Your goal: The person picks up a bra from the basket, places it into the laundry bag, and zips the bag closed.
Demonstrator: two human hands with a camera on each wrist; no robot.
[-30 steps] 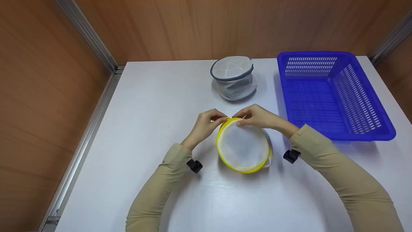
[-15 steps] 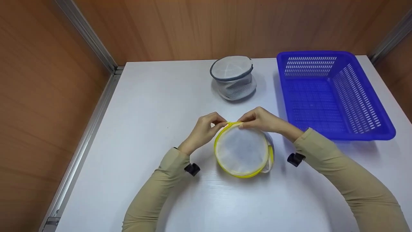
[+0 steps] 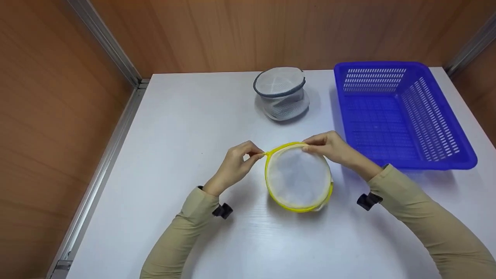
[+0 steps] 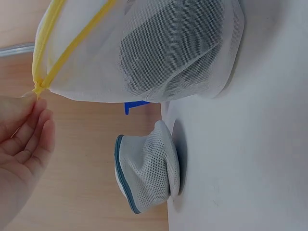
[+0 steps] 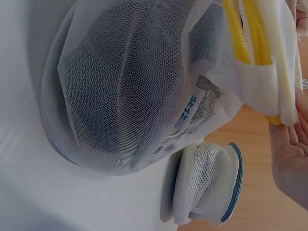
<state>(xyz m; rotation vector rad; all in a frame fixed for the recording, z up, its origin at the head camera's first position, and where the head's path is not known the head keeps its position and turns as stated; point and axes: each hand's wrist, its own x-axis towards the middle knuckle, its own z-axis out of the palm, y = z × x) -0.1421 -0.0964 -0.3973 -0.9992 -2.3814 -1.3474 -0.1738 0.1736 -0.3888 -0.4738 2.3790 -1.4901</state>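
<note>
A white mesh laundry bag (image 3: 298, 178) with a yellow zipper around its round lid stands on the table between both hands. Something dark shows through its mesh side (image 4: 178, 53) in the left wrist view. My left hand (image 3: 237, 162) pinches the zipper pull (image 4: 38, 89) between thumb and fingertips, at the lid's upper left. From the pull, two yellow zipper strips spread apart in the left wrist view. My right hand (image 3: 336, 149) pinches the bag's rim at the upper right, thumb on the lid. A white label (image 5: 189, 109) with blue marks shows on the bag's side.
Behind the bag stands a smaller grey-white mesh bag (image 3: 282, 104) with a dark blue-green zipper edge. A blue plastic basket (image 3: 381, 157) with slotted sides is at the back right. Wood-grain panels (image 3: 240, 35) border the table (image 3: 186, 116).
My left hand has drawn the zipper pull left and toward me along the rim. The right hand has shifted right along the rim, so the hands are farther apart.
</note>
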